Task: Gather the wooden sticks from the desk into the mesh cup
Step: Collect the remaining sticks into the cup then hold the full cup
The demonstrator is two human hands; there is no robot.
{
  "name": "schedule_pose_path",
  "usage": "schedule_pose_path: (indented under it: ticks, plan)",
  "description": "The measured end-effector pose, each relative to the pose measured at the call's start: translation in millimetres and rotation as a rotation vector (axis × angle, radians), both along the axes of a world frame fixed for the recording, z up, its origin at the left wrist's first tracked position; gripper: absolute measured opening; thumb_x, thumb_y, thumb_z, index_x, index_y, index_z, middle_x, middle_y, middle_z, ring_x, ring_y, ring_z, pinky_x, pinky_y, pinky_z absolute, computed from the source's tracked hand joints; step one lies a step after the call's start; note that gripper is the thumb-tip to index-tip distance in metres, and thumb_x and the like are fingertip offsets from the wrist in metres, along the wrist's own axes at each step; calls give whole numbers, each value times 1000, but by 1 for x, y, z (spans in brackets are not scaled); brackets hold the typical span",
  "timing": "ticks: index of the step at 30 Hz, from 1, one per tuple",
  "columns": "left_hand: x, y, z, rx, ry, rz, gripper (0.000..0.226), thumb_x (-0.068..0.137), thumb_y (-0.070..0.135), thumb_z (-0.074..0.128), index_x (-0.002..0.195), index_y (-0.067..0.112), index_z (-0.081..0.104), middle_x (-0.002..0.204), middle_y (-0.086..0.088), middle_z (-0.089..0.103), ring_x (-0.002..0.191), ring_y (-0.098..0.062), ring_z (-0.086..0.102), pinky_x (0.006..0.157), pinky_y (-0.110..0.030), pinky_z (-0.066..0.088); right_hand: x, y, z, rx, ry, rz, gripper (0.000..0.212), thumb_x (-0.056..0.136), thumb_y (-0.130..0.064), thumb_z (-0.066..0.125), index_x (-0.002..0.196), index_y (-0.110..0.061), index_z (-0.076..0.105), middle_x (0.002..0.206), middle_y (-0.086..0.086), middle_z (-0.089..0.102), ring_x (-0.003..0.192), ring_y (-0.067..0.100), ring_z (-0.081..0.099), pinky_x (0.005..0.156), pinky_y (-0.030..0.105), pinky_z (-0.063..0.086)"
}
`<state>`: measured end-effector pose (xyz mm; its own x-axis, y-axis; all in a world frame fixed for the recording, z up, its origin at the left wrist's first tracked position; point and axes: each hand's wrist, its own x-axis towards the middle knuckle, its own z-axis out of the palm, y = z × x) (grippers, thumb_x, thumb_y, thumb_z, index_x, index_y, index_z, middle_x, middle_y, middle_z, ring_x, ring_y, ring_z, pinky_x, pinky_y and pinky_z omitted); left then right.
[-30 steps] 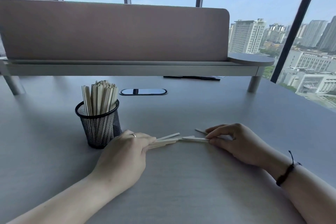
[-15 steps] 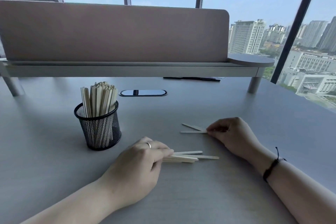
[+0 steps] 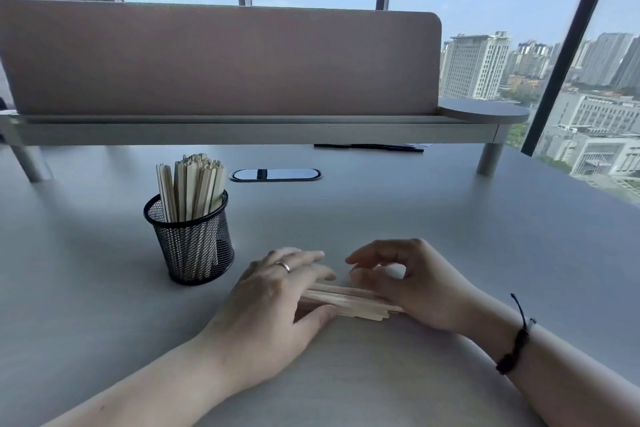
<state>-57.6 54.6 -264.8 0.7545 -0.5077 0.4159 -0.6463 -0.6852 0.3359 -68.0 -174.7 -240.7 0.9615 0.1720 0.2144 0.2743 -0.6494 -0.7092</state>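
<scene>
A black mesh cup (image 3: 194,246) stands on the grey desk (image 3: 450,225) at the left, with several wooden sticks (image 3: 190,184) upright in it. A bundle of loose wooden sticks (image 3: 349,300) lies flat just right of the cup, between my hands. My left hand (image 3: 277,295), with a ring on it, grips the bundle's left end, fingers over it and thumb under. My right hand (image 3: 419,284) sits at the bundle's right end with loosely curled fingers raised above the sticks. The end of the bundle is hidden under its palm.
A low shelf (image 3: 242,130) on legs carries a tall pinkish divider panel (image 3: 221,59) across the back of the desk. An oval cable port (image 3: 275,174) lies behind the cup. A dark flat object (image 3: 367,147) sits under the shelf. Windows stand at the right.
My right hand has brought the two sticks it pinched over to the bundle and now meets my left hand. The bundle is now gathered between both hands.
</scene>
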Motion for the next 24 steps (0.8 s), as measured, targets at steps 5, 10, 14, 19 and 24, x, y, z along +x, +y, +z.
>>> schedule_pose_path:
  ticks: [5, 10, 14, 19, 24]
  plan:
    - [-1, 2, 0, -3, 28, 40, 57, 79, 74, 39, 124, 41, 54, 121, 25, 60, 115, 1, 50, 101, -19, 34, -8, -11, 1, -208, 63, 77, 60, 67, -72, 73, 119, -43, 66, 117, -33, 63, 112, -14, 55, 98, 18, 43]
    - [0, 3, 3, -104, 69, 39, 30, 85, 45, 70, 114, 37, 66, 105, 23, 68, 101, 2, 59, 92, -18, 42, -11, 1, -6, -359, 11, 140, 62, 76, -61, 73, 132, -37, 60, 138, -33, 46, 124, -14, 42, 96, -3, 24]
    - [1, 3, 5, -141, 129, 32, 31, 83, 41, 75, 113, 36, 68, 101, 25, 70, 100, 3, 61, 93, -20, 44, -6, 7, -10, -305, -47, 103, 36, 83, -45, 70, 118, -33, 69, 130, -27, 57, 113, -10, 53, 88, -1, 31]
    - [3, 3, 7, -176, 167, 21, 37, 80, 39, 79, 115, 32, 70, 103, 21, 71, 100, 7, 63, 89, -17, 47, -4, 15, -9, -291, -47, 103, 36, 78, -50, 73, 110, -33, 68, 122, -26, 59, 107, -9, 56, 87, 4, 37]
    - [2, 4, 4, -71, 78, 63, 49, 79, 64, 60, 119, 35, 65, 112, 23, 68, 107, 4, 61, 115, -30, 33, -5, 16, -7, -279, -73, -3, 54, 73, -65, 72, 119, -38, 63, 115, -27, 60, 102, -9, 52, 80, 3, 36]
